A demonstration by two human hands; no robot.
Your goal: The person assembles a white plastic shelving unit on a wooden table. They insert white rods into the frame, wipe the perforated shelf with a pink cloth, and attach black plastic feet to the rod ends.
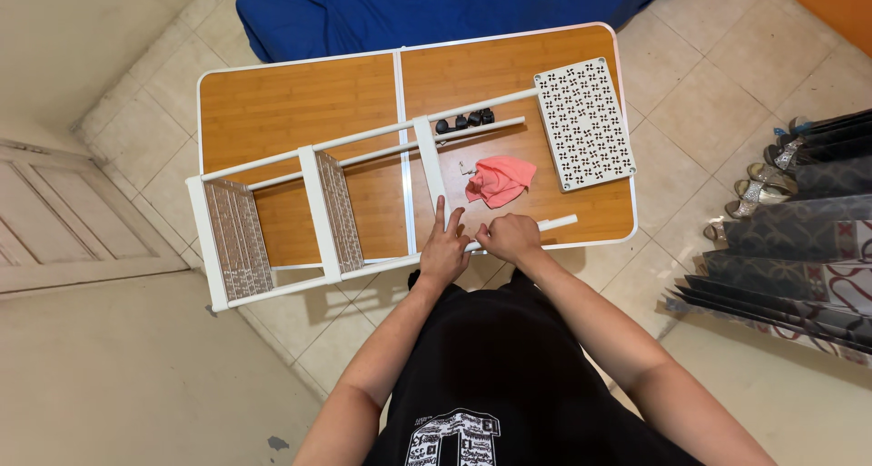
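A white shelf frame (320,213) with patterned panels lies on its side across a wooden folding table (291,98). My left hand (444,245) rests with fingers spread on the frame's near pole (556,222) and third white crossbar (431,166). Just to the right, my right hand (510,237) is closed around that near pole. A pink cloth (500,179) lies crumpled beyond my hands. A loose white perforated shelf panel (584,123) rests at the table's right end. Small black parts (464,121) sit between the far poles.
A blue cover (427,7) lies past the table's far edge. Sandals (761,183) and folded dark patterned fabric (799,248) fill the floor at right. A pale door (54,221) stands at left. Tiled floor surrounds the table.
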